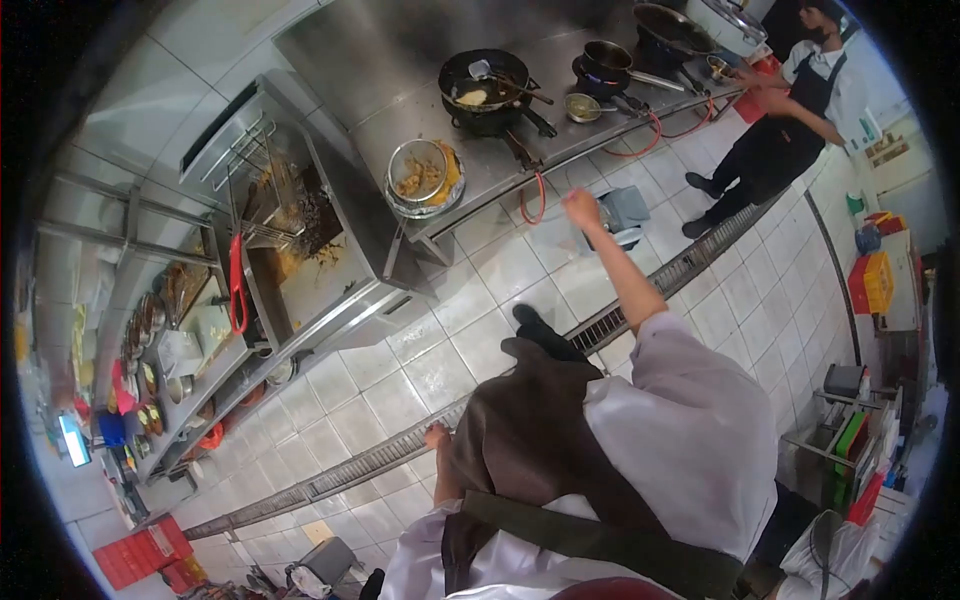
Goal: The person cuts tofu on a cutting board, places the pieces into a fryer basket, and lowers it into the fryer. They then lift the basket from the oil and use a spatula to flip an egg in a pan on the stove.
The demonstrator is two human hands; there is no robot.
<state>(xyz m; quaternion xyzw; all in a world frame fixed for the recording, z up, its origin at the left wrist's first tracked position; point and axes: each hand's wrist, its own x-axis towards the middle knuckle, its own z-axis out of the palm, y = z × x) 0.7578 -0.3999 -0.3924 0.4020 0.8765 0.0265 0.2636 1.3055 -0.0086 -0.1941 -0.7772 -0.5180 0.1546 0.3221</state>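
My right hand (581,208) is stretched forward over the tiled floor with its fingers curled closed, and I see nothing in it. Beyond it is the counter edge with an orange gas hose (540,200). Beside my apron, my left hand (437,436) hangs low, small in view, its fingers curled and nothing visible in them. On the steel counter (385,135) a strainer (418,170) of fried pieces rests over a foil-wrapped pot (430,205). A black wok (490,65) on a burner holds dark liquid, a pale piece and utensils.
A deep fryer (310,270) with a red-handled basket (237,285) stands left. A saucepan (606,60), a small bowl (581,108) and another wok (675,28) are farther along. A co-worker (795,120) stands at right. A drain grate (690,262) crosses the floor; a grey bin (625,208) is near the counter.
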